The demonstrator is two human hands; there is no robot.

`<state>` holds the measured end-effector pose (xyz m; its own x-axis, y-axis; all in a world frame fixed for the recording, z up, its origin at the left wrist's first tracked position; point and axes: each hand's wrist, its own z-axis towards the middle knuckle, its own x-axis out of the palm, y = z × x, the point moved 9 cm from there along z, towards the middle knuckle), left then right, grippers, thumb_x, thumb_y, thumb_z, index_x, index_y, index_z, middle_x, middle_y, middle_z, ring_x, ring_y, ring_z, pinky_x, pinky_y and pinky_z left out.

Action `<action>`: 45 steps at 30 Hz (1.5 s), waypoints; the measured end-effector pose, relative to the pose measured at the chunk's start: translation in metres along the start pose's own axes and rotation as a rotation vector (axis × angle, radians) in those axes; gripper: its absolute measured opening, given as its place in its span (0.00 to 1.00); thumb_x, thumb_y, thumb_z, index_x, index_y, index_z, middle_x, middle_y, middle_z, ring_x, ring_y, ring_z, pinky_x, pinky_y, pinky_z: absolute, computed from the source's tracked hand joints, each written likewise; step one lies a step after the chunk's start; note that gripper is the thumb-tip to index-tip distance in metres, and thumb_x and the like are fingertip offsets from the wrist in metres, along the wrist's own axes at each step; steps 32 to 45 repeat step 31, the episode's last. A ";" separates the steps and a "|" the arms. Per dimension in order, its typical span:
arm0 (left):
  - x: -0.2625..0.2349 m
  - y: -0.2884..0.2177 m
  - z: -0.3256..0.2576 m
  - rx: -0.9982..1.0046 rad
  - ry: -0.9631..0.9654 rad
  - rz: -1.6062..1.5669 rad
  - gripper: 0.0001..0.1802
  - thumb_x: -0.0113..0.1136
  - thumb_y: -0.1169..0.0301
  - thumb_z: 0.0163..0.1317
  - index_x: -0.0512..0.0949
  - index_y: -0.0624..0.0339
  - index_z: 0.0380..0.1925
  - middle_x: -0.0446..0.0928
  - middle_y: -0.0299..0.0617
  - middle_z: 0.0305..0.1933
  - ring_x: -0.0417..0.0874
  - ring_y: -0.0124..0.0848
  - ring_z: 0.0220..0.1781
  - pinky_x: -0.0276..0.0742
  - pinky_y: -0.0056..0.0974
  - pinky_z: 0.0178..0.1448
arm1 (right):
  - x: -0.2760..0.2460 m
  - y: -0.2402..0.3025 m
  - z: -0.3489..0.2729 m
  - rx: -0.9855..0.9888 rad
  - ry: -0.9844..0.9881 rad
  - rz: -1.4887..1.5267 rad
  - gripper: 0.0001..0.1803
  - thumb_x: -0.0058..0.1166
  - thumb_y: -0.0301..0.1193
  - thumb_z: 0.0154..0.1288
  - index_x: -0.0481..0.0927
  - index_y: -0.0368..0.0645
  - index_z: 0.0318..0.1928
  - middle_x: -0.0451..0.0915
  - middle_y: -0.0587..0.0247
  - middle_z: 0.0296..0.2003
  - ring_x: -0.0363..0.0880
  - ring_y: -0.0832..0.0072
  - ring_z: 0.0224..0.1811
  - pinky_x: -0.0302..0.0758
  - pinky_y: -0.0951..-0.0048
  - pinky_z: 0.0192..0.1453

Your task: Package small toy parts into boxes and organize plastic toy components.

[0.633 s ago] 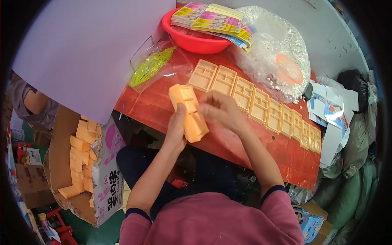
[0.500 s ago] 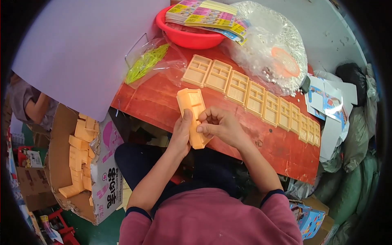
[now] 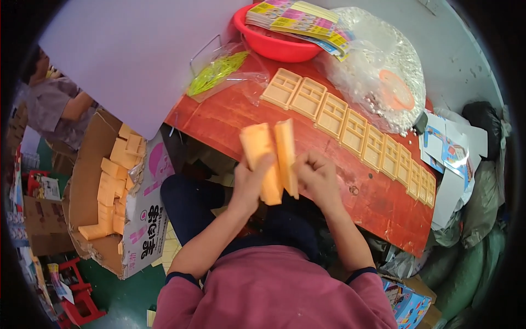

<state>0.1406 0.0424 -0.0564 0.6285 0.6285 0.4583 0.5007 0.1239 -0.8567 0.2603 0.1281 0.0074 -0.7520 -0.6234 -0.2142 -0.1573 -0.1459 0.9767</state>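
My left hand (image 3: 248,185) is closed round a pale orange plastic case (image 3: 257,145), held upright above the table's near edge. Beside the case, on its right, stands a narrower orange plastic panel (image 3: 285,153) with a gap between the two at the top. My right hand (image 3: 318,180) has its fingers curled at the panel's right edge, pinching it; motion blurs them a little. Whether the panel is still joined to the case lower down, I cannot tell. Past my hands, several shallow tan plastic trays (image 3: 352,131) with compartments lie in a slanting row on the red table (image 3: 219,118).
At the back are a red basin (image 3: 246,32) topped with printed cards (image 3: 301,19) and a clear bag of white beads (image 3: 408,66). Yellow-green plastic pieces (image 3: 219,71) lie in a clear bag. An open carton (image 3: 82,181) with orange parts stands left, near another person (image 3: 57,107).
The panel has come away from the case's face and swung right, leaving a gap. My right hand has moved right with it. The whole view has shifted slightly.
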 end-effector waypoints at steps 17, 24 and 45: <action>-0.078 0.020 -0.031 -0.102 0.107 -0.173 0.39 0.52 0.44 0.61 0.59 0.64 0.60 0.72 0.51 0.54 0.77 0.37 0.54 0.77 0.42 0.54 | 0.032 -0.093 0.072 0.514 -0.028 0.446 0.07 0.51 0.29 0.64 0.73 0.38 0.32 0.75 0.64 0.23 0.75 0.79 0.20 0.75 0.82 0.20; -0.061 0.015 -0.037 -0.115 0.187 -0.223 0.36 0.43 0.44 0.66 0.58 0.62 0.61 0.71 0.49 0.55 0.76 0.36 0.55 0.75 0.42 0.57 | 0.040 -0.041 0.037 0.162 -0.010 0.134 0.08 0.49 0.31 0.67 0.72 0.38 0.36 0.74 0.66 0.24 0.75 0.82 0.22 0.74 0.82 0.25; -0.041 0.023 -0.035 -0.092 0.194 -0.068 0.32 0.45 0.46 0.67 0.62 0.58 0.60 0.70 0.43 0.54 0.72 0.28 0.55 0.68 0.35 0.60 | 0.076 -0.003 -0.029 -0.117 0.373 -0.089 0.18 0.61 0.36 0.60 0.74 0.42 0.47 0.77 0.69 0.35 0.78 0.80 0.35 0.76 0.80 0.37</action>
